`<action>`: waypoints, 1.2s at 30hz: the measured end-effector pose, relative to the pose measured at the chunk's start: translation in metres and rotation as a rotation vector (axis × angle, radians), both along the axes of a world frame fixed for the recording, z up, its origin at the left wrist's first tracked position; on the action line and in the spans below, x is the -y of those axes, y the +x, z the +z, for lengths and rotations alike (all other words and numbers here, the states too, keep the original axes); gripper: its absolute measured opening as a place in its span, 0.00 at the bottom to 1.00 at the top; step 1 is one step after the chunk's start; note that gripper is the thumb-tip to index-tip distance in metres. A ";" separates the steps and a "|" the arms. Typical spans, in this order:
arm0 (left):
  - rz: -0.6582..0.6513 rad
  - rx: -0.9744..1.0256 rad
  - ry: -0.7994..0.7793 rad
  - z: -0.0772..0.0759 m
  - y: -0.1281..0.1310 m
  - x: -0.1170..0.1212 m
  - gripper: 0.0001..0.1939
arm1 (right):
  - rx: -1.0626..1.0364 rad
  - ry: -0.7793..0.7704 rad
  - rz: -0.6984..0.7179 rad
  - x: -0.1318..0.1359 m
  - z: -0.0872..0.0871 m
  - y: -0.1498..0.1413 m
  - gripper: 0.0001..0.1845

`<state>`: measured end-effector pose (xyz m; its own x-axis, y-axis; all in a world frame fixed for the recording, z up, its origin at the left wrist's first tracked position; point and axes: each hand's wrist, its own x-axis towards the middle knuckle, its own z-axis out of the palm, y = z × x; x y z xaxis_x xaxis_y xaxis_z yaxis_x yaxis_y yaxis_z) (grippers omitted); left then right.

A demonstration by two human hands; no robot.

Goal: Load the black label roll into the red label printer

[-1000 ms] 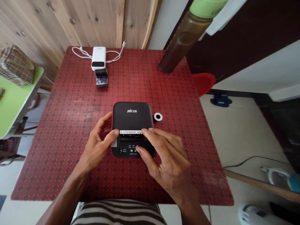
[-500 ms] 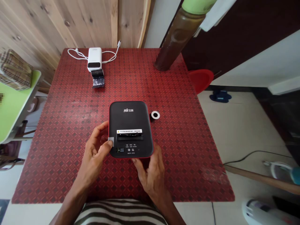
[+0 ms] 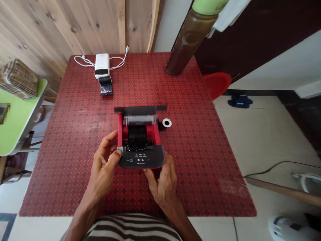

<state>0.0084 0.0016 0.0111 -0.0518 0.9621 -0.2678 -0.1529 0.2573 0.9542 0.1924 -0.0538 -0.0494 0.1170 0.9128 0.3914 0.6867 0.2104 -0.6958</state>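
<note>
A black and red label printer (image 3: 147, 161) is held between my two hands over the table. Its lid (image 3: 140, 109) stands raised at the far side, blurred by motion. Inside the red body lies a black roll (image 3: 137, 134). My left hand (image 3: 105, 162) grips the left front corner, with the thumb on a grey tab (image 3: 119, 150). Round the right front edge, my right hand (image 3: 163, 182) is closed, its thumb at the near side and its other fingers partly hidden. A small roll with a white end (image 3: 167, 123) sits just right of the printer.
On the red patterned table (image 3: 200, 174), a white power bank (image 3: 102, 64) with a white cable lies at the back left, a black strip (image 3: 106, 86) before it. A tall brown bottle (image 3: 185, 40) with a green lid stands at the back right. A red stool (image 3: 218, 85) is beyond the right edge.
The printer's lid has swung up and away from me, exposing the black roll inside. Both hands keep their hold. The view has shifted slightly.
</note>
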 end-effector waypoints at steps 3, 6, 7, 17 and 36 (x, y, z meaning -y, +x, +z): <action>0.002 -0.027 0.016 -0.003 -0.001 0.001 0.27 | -0.042 -0.017 0.016 0.002 0.000 0.001 0.29; -0.004 -0.053 0.043 -0.006 -0.003 0.002 0.27 | -0.089 -0.013 0.020 0.002 0.008 0.010 0.29; -0.013 -0.058 0.051 -0.006 -0.003 0.002 0.27 | -0.093 0.010 0.007 -0.001 0.015 0.016 0.29; -0.065 -0.079 0.181 -0.018 -0.009 -0.002 0.29 | 0.283 0.153 0.200 -0.106 0.091 0.034 0.16; -0.099 -0.054 0.114 -0.015 -0.011 -0.001 0.30 | 0.969 -0.642 0.478 -0.157 0.136 -0.035 0.20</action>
